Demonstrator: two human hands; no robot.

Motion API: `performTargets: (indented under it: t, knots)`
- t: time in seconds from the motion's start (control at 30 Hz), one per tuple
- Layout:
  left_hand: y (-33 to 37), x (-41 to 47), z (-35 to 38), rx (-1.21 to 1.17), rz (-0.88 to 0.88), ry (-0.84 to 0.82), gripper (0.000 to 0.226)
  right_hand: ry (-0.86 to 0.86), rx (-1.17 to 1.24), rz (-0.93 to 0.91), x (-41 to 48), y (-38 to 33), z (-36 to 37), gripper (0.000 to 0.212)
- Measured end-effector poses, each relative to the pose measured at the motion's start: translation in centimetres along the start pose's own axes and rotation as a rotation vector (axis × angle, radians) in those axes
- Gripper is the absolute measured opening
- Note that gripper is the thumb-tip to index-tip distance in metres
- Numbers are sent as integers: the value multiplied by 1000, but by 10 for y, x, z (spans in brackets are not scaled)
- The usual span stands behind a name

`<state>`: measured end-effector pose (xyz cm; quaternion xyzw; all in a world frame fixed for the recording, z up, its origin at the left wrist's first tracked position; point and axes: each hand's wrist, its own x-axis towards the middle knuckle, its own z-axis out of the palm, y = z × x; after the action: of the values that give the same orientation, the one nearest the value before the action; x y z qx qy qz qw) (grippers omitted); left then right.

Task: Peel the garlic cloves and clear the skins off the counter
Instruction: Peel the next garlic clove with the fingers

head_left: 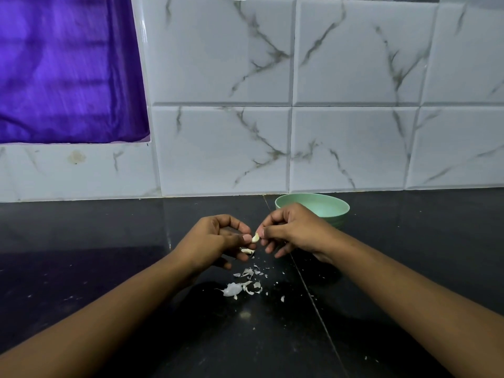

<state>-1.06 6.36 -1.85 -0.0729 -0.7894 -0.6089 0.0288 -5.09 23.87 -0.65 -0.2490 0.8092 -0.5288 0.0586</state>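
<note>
A small pale garlic clove is held above the black counter, pinched between the thumb of my left hand and the fingertips of my right hand. Lower in my left hand, curled fingers hold another clove. White garlic skins lie scattered on the counter just below both hands, the largest piece nearest me.
A light green bowl stands behind my right hand, close to the marble-patterned tiled wall; what it holds is hidden. A purple cloth hangs at the upper left. A seam runs across the counter.
</note>
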Motion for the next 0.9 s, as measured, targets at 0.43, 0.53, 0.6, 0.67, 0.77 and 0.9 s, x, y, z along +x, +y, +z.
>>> performTargets:
  t: [0.43, 0.53, 0.6, 0.67, 0.77, 0.9]
  knots:
    - [4, -5, 5, 407, 351, 142, 18, 27, -22, 41, -1, -4, -3, 19]
    - [4, -6, 5, 417, 373, 150, 19, 9, 56, 95, 0, -3, -5, 18]
    - [4, -6, 6, 403, 376, 140, 19, -12, 103, 129, 0, -2, -6, 17]
    - [4, -6, 6, 399, 382, 135, 19, -30, 144, 157, 0, -3, -6, 17]
    - [4, -6, 6, 387, 376, 144, 18, -52, 141, 147, -2, -3, -7, 15]
    - [5, -5, 3, 297, 311, 143, 16, -82, 57, 68, -2, -5, -11, 10]
